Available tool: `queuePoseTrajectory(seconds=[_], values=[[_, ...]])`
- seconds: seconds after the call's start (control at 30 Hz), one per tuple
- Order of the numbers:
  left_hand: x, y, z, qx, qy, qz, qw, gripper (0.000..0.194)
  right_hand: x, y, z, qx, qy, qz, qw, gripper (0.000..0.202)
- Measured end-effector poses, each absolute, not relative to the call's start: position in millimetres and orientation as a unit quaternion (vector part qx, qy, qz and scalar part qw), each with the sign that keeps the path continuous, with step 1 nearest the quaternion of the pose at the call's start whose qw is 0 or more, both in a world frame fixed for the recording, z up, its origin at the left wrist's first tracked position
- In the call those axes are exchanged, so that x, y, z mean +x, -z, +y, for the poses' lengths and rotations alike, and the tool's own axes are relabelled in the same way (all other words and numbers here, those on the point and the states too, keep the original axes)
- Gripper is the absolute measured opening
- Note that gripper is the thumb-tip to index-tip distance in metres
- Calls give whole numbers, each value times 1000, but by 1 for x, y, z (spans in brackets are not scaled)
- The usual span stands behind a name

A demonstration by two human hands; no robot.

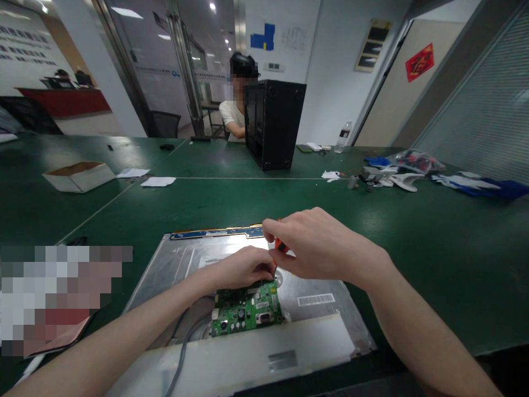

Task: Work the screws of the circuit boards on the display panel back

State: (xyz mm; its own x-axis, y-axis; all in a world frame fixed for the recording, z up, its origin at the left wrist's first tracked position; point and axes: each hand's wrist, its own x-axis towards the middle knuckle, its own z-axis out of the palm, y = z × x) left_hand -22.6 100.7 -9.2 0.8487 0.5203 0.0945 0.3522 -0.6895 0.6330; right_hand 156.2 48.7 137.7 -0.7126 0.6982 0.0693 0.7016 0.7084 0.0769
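A metal display panel (322, 314) lies flat in front of me, with a green circuit board (248, 311) on its middle. Along the panel's far edge runs a narrow blue board (215, 234). My right hand (306, 242) is closed around an orange and black screwdriver (281, 246), above the board's far right corner. My left hand (252, 267) rests over the board's far edge, its fingers pressed together near the tool's lower end; what they grip, if anything, is hidden. A grey cable (182, 353) crosses the panel's near left part.
A black computer case (276, 124) stands across the green table (215, 201), with a person (233, 113) behind it. An open box (80, 176) and papers (158, 181) lie at the left, a bottle (343, 138) and loose parts (376, 176) at the right.
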Motion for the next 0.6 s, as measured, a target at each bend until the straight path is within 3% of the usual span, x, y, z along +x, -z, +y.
queuePoseTrajectory(seconds=[0.4,0.5,0.6], values=[[-23,8,101,916,-133,232,300,7,158,-136,51,-389,76,-918,23,18],[-24,9,102,913,-125,236,308,9,157,-136,49,-375,55,-925,26,12],[-24,9,101,913,-123,234,310,8,157,-138,46,-357,30,-933,31,20]])
